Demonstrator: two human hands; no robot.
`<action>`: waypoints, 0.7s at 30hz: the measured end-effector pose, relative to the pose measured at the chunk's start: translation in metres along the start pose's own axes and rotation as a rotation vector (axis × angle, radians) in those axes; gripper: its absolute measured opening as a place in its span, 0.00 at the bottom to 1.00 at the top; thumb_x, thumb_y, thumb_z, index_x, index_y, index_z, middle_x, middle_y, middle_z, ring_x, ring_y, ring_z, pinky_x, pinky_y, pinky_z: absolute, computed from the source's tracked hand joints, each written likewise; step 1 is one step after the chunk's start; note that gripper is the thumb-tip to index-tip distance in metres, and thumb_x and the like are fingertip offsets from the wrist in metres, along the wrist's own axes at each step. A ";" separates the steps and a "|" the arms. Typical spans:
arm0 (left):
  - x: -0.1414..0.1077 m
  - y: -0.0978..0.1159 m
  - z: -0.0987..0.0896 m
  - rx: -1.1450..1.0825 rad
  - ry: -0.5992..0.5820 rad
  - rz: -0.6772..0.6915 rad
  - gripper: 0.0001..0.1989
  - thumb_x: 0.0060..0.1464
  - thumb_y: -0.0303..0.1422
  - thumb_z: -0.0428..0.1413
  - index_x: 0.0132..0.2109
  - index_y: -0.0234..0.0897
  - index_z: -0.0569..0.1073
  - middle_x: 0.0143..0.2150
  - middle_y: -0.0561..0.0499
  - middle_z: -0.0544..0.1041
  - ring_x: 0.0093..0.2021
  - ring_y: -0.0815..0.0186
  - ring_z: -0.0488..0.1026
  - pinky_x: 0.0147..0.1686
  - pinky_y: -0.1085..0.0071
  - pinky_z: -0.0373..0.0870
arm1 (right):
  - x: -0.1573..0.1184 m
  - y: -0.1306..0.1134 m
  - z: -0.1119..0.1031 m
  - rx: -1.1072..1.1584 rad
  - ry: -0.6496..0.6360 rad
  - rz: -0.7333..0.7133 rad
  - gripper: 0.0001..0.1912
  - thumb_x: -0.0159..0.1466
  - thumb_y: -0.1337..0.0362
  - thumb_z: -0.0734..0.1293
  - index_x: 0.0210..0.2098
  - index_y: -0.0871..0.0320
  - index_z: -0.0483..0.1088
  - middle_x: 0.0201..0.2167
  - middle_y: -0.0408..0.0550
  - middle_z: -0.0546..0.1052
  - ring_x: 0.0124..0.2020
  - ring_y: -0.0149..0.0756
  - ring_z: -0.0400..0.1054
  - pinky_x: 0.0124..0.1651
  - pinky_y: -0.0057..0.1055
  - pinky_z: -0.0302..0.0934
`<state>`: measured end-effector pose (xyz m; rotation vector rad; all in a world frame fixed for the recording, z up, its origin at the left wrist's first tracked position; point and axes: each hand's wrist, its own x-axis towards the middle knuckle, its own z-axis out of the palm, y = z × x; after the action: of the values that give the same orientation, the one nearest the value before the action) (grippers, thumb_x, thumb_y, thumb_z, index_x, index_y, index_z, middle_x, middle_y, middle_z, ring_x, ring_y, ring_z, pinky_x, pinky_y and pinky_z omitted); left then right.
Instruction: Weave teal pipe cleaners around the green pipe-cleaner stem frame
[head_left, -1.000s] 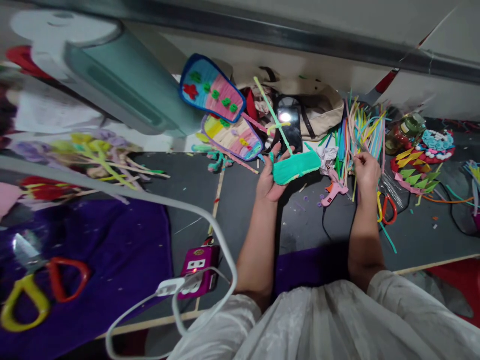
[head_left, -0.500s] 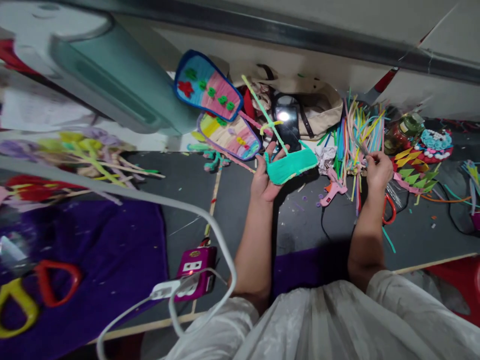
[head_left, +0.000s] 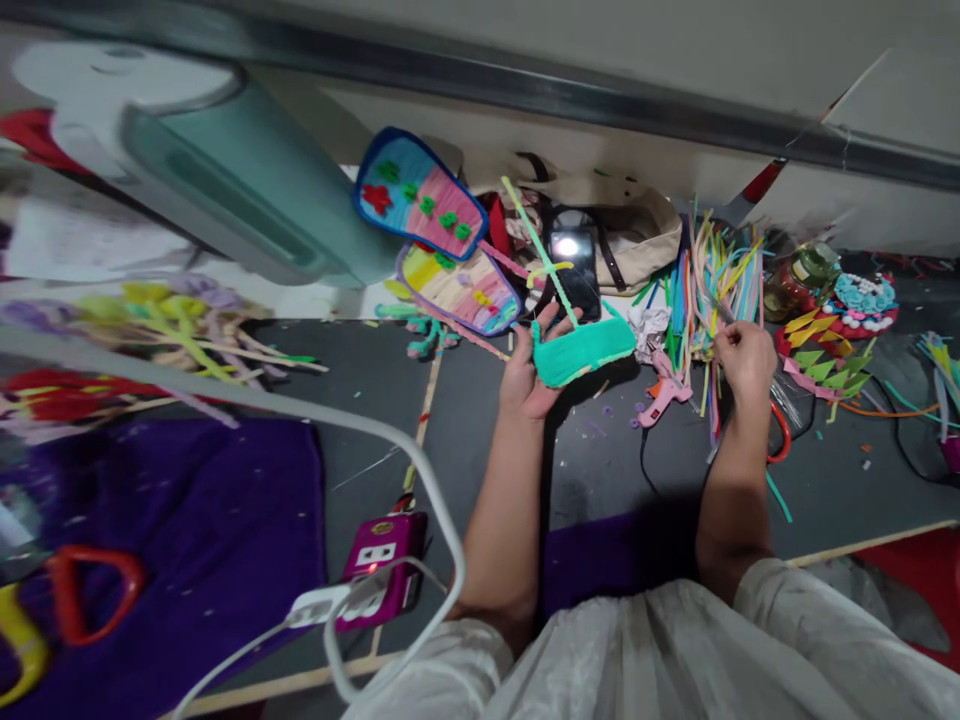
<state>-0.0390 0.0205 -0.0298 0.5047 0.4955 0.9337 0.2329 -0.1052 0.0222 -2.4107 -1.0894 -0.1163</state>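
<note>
My left hand [head_left: 525,375] is palm up with its fingers curled behind a teal boat-shaped piece [head_left: 583,350] that looks made of pipe cleaners. A pale green mast [head_left: 536,228] with a short yellow crosspiece rises from it. My right hand [head_left: 748,358] pinches its thumb and fingers together in front of a bundle of coloured pipe cleaners [head_left: 720,265]. What lies between those fingertips is too small to make out. A pink glue gun [head_left: 666,393] lies between the two hands, close to a crumpled white paper [head_left: 649,330].
Two fan-shaped craft pieces [head_left: 420,195] lean at the back beside a canvas bag [head_left: 645,235] and a phone [head_left: 574,262]. At left are a purple cloth [head_left: 247,520], a magenta power strip [head_left: 384,570] and a looping white cable [head_left: 390,430]. Orange-handled scissors [head_left: 780,435] lie right of my right hand.
My right hand has shifted slightly left along the pipe cleaner bundle, still pinched. The left hand keeps the teal boat in about the same pose. The whole view has tilted a little.
</note>
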 end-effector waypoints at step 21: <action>0.000 -0.002 -0.004 0.051 -0.088 0.002 0.30 0.51 0.33 0.66 0.61 0.39 0.71 0.65 0.40 0.72 0.62 0.50 0.72 0.60 0.52 0.70 | -0.012 -0.042 -0.037 0.832 0.712 0.021 0.10 0.71 0.50 0.54 0.41 0.49 0.55 0.35 0.43 0.71 0.36 0.39 0.78 0.40 0.46 0.76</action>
<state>-0.0399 0.0198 -0.0342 0.5903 0.4401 0.8983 0.1989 -0.1066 0.0682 -1.4447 -0.5945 -0.3906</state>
